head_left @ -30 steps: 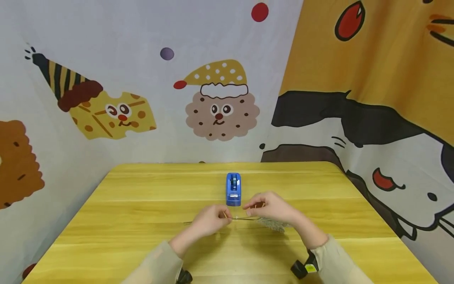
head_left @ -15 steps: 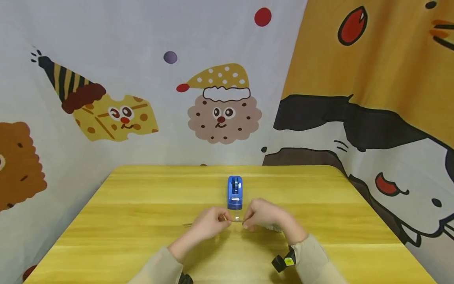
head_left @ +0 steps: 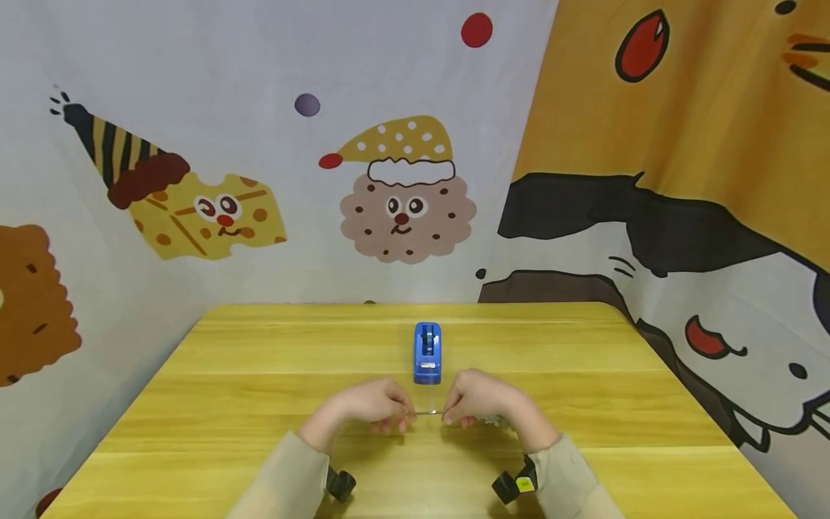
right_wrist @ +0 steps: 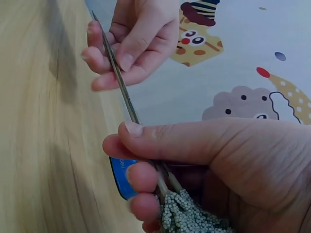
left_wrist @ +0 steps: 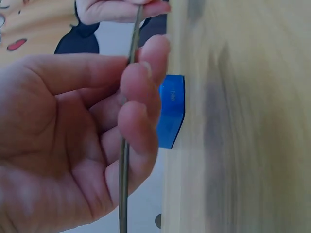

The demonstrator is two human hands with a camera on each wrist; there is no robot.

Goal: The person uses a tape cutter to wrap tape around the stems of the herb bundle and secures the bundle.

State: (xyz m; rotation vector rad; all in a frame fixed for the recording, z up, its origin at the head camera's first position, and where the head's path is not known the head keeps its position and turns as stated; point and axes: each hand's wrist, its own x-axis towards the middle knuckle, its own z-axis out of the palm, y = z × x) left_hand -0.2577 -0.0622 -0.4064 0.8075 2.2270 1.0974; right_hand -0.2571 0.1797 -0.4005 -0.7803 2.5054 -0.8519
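Observation:
Both hands hold a thin bunch of dried flower stems level above the table, in front of a blue tape dispenser. My left hand pinches the stems between thumb and fingers; in the left wrist view their bare ends run down across the palm side. My right hand pinches them just beside the pale grey-green beady flower heads, which are mostly hidden under it in the head view. A faint clear strip of tape seems to hang between dispenser and stems; whether it sticks to them I cannot tell.
The wood-grain table reaches back to a cartoon-printed curtain. Close behind the fingers stands the dispenser. A black wrist camera sits below the left sleeve, another wrist camera below the right.
My right hand has come down from beside the dispenser and now pinches the stems. My left hand has slid slightly left and nearer to me, its fingers spreading more.

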